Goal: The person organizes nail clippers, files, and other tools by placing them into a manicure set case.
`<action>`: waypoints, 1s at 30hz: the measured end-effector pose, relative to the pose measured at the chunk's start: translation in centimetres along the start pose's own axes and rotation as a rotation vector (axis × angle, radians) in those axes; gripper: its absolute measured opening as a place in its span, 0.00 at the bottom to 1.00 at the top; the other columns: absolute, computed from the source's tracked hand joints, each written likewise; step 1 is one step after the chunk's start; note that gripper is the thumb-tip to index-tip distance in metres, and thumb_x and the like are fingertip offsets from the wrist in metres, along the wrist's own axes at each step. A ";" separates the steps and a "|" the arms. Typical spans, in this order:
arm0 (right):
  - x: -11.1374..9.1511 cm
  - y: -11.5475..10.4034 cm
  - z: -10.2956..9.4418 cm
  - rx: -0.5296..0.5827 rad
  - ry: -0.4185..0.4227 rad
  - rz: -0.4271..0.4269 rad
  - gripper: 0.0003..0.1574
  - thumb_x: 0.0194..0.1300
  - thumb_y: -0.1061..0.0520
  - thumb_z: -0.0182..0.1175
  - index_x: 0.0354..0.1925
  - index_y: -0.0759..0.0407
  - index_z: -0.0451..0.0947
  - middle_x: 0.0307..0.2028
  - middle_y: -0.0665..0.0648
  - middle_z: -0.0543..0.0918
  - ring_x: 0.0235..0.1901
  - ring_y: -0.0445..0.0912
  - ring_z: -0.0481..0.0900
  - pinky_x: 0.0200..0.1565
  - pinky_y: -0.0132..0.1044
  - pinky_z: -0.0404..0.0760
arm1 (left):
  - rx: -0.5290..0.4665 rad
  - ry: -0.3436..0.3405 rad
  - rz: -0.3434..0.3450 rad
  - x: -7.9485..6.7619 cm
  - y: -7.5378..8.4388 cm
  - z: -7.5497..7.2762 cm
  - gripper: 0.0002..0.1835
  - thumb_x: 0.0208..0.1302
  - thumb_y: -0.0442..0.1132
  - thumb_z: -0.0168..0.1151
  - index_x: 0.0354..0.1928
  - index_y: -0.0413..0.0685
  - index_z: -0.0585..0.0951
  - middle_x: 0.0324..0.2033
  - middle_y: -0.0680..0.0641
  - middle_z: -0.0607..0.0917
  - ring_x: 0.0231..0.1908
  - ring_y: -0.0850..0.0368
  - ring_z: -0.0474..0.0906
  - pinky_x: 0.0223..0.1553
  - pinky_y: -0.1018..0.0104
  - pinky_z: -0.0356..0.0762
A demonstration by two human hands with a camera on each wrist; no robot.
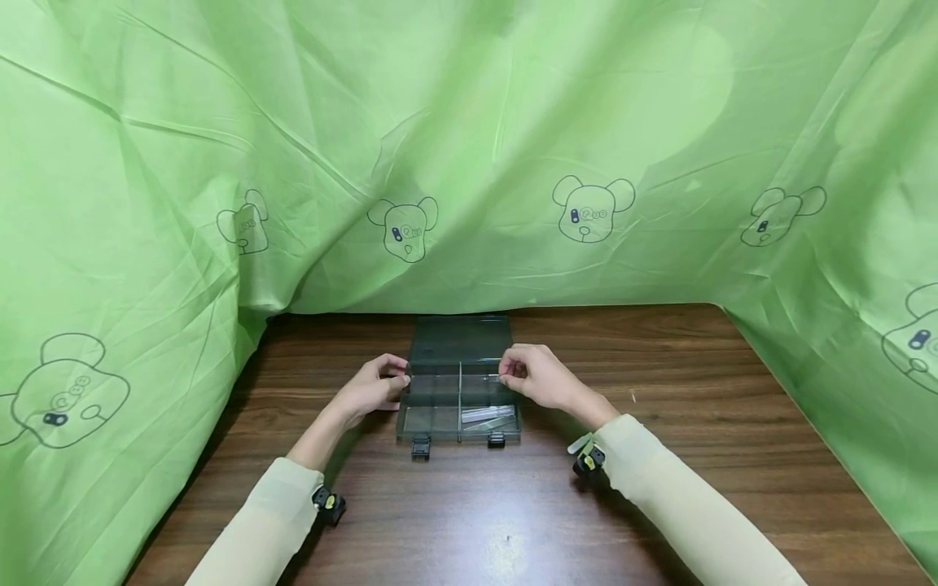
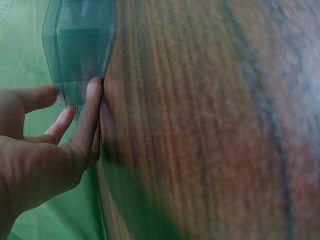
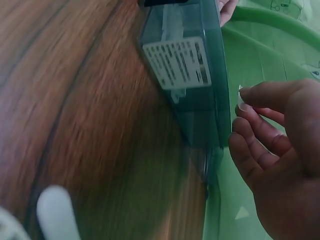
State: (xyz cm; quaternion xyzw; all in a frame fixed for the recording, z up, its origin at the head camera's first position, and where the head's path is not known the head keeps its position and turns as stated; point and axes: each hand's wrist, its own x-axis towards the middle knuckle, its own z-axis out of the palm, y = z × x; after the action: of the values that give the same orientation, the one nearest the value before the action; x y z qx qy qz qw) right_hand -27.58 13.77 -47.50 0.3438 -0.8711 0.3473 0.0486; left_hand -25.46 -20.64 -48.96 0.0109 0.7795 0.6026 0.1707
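Note:
A transparent grey plastic compartment box (image 1: 428, 391) lies on the table with its lid (image 1: 462, 338) folded back. My left hand (image 1: 374, 385) grips the box's left side, thumb at the upper edge and fingers lower down. In the left wrist view, my left hand (image 2: 50, 150) has one finger along the box wall (image 2: 82, 55). My right hand (image 1: 541, 376) is over the upper right compartment, pinching a small thin clear strip (image 3: 241, 99) between thumb and index finger. Clear strips (image 1: 487, 415) lie in the lower right compartment.
Two dark latches hang at the box's front, the left latch (image 1: 421, 448) and the right latch (image 1: 496, 440). A printed label (image 3: 177, 62) is stuck on the box. Green cloth (image 1: 476, 163) surrounds the wooden table (image 1: 659, 366) at the back and sides.

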 end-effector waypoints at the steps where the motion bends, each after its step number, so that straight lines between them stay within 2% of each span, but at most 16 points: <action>1: 0.1 -0.1 0.1 -0.002 -0.001 -0.007 0.10 0.59 0.63 0.71 0.30 0.48 0.80 0.29 0.42 0.78 0.29 0.37 0.76 0.31 0.32 0.79 | 0.000 0.000 0.000 0.0 0.0 0.0 0.22 0.72 0.36 0.57 0.64 0.39 0.67 0.56 0.37 0.69 0.50 0.43 0.76 0.41 0.54 0.85; 6: -0.1 -0.4 -0.2 -0.024 0.000 -0.002 0.08 0.60 0.61 0.72 0.32 0.50 0.82 0.29 0.41 0.78 0.29 0.37 0.76 0.31 0.33 0.80 | 0.000 -0.004 -0.002 0.1 -0.2 0.1 0.22 0.72 0.36 0.57 0.64 0.39 0.67 0.56 0.37 0.70 0.48 0.44 0.77 0.41 0.54 0.85; 11: -1.7 0.2 -2.4 -0.050 -0.002 0.026 0.07 0.58 0.61 0.72 0.34 0.54 0.83 0.29 0.43 0.79 0.29 0.38 0.77 0.33 0.36 0.81 | 0.000 -0.006 -0.004 0.1 -0.2 0.0 0.22 0.73 0.36 0.57 0.64 0.39 0.67 0.56 0.37 0.69 0.48 0.43 0.77 0.41 0.54 0.85; 16: -4.3 2.0 -5.6 -0.090 -0.005 0.070 0.08 0.56 0.62 0.73 0.35 0.55 0.84 0.30 0.44 0.80 0.30 0.39 0.77 0.34 0.35 0.81 | -0.003 -0.001 -0.005 0.0 0.0 -0.1 0.22 0.72 0.36 0.57 0.64 0.39 0.67 0.56 0.37 0.69 0.48 0.44 0.76 0.41 0.54 0.85; 22: -8.2 4.8 -9.0 -0.155 0.034 0.149 0.08 0.57 0.60 0.73 0.34 0.53 0.83 0.29 0.44 0.81 0.29 0.39 0.77 0.32 0.33 0.79 | 0.000 -0.003 0.003 0.0 0.3 0.0 0.22 0.72 0.36 0.57 0.64 0.39 0.67 0.56 0.37 0.70 0.48 0.44 0.76 0.41 0.54 0.85; 26: -10.5 6.6 -10.3 -0.195 0.050 0.206 0.08 0.57 0.60 0.73 0.33 0.51 0.82 0.29 0.44 0.80 0.28 0.40 0.77 0.31 0.33 0.78 | -0.002 0.001 0.002 0.1 0.1 -0.1 0.22 0.73 0.36 0.57 0.64 0.40 0.67 0.57 0.37 0.69 0.49 0.44 0.76 0.41 0.54 0.85; 30: -12.6 7.9 -10.8 -0.212 0.071 0.250 0.08 0.55 0.61 0.73 0.33 0.54 0.83 0.28 0.46 0.80 0.28 0.40 0.76 0.30 0.32 0.76 | -0.004 0.003 -0.003 0.3 -0.3 -0.1 0.22 0.73 0.36 0.58 0.64 0.40 0.68 0.57 0.37 0.70 0.48 0.44 0.76 0.40 0.54 0.85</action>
State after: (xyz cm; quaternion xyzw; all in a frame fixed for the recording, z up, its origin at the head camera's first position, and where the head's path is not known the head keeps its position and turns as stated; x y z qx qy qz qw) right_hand -24.72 31.93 -47.91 0.2134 -0.9366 0.2687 0.0717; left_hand -25.68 -20.75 -49.30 0.0086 0.7786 0.6038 0.1707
